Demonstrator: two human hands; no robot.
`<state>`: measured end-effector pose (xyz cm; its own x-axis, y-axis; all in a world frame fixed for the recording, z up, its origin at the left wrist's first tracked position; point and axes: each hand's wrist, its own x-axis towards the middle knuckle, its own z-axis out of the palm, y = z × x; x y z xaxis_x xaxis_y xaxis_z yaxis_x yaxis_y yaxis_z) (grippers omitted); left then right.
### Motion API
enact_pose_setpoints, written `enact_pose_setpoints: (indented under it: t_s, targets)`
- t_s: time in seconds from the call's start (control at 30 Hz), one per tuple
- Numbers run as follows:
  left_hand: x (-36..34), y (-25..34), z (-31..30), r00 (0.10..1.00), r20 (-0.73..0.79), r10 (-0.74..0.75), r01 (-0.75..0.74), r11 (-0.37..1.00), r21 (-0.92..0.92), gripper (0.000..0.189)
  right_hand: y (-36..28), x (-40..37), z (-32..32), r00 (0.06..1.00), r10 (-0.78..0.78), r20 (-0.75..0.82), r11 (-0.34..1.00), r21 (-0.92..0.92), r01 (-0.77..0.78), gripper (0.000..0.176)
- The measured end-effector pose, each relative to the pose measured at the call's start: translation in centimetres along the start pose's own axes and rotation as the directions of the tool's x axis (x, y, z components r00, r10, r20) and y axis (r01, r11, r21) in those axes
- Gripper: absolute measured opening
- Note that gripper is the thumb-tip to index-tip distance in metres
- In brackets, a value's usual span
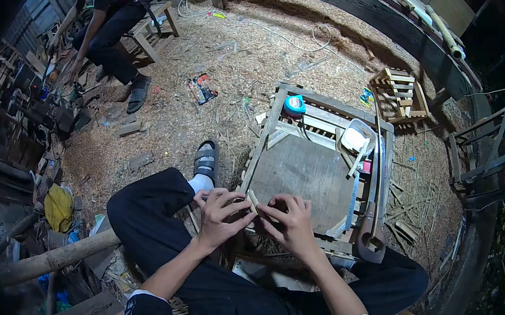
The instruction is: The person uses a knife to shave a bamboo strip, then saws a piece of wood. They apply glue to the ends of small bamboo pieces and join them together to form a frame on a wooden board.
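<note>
A short pale strip of wood (252, 200) stands tilted between my two hands, over the near left corner of a low wooden table frame (260, 152). My left hand (220, 220) is closed on its left side with the fingertips, and my right hand (290, 223) pinches it from the right. A flat brown board (299, 177) lies on the frame just beyond my right hand. Along the frame's right side lies a handsaw (370, 246), its brown handle toward me. The fingers hide the strip's lower end.
A turquoise tape measure (295, 105) and a white plastic tub (359, 134) with sticks sit at the frame's far side. A slatted wooden crate (399, 96) and a chair frame (491, 141) stand right. Another person (111, 16) bends over clutter at left. Shavings cover the ground.
</note>
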<state>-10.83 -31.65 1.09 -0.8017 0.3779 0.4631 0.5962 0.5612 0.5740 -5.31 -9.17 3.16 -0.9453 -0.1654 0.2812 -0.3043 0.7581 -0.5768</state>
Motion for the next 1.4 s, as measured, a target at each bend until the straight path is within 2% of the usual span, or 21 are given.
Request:
enact_pose_setpoints:
  t_s: [0.5,0.57,0.7,0.77,0.9,0.97,1.0,1.07,1.13,1.23,1.4]
  targets:
    - [-0.2,-0.1,0.2,1.0,0.005,-0.011,0.011,1.0,0.022,0.03,0.0,0.0,0.1,1.0,-0.015,-0.019,1.0,-0.013,0.015,0.039]
    - [0.0,0.3,0.0,0.998,0.033,-0.054,0.053,0.998,0.022,0.033,0.0,-0.1,0.1,1.0,0.017,0.003,1.0,0.014,-0.017,0.037]
    - [1.3,1.4,-0.5,1.0,0.011,-0.008,0.007,1.0,0.011,0.033,0.0,-0.1,-0.5,0.999,0.033,-0.01,0.998,0.054,-0.033,0.035]
    - [1.8,1.9,-0.3,1.0,0.016,-0.005,0.005,1.0,-0.024,0.031,0.2,-0.1,-0.9,0.998,0.044,-0.034,0.982,0.186,-0.037,0.034]
    - [3.5,3.3,0.4,0.997,0.063,0.051,-0.049,0.998,-0.043,0.025,1.0,-0.8,-3.5,0.992,0.063,-0.11,0.987,0.151,-0.046,0.037]
    - [5.3,4.1,0.8,0.986,0.129,0.109,-0.096,0.99,-0.105,0.022,1.3,-1.0,-6.5,0.996,0.041,-0.083,0.998,-0.035,-0.045,0.038]
    - [6.4,4.6,1.0,0.971,0.187,0.151,-0.122,0.98,-0.158,0.019,1.6,-1.0,-8.0,0.994,0.052,-0.097,0.997,-0.047,-0.057,0.038]
    - [8.7,5.8,1.9,0.952,0.205,0.228,-0.196,0.966,-0.167,0.018,2.6,-0.8,-10.8,0.995,0.102,-0.019,0.973,-0.206,-0.104,0.04]
    - [10.7,6.8,3.2,0.905,0.289,0.313,-0.252,0.94,-0.229,0.022,4.5,-0.6,-11.9,0.99,0.136,-0.043,0.957,-0.252,-0.142,0.04]
    - [12.5,7.4,6.2,0.865,0.325,0.382,-0.296,0.912,-0.285,0.027,6.9,-0.2,-12.6,0.983,0.157,-0.091,0.867,-0.463,-0.181,0.041]
    - [13.6,8.0,8.0,0.839,0.38,0.389,-0.274,0.906,-0.321,0.027,9.0,-0.9,-11.1,0.963,0.242,-0.118,0.791,-0.551,-0.266,0.044]
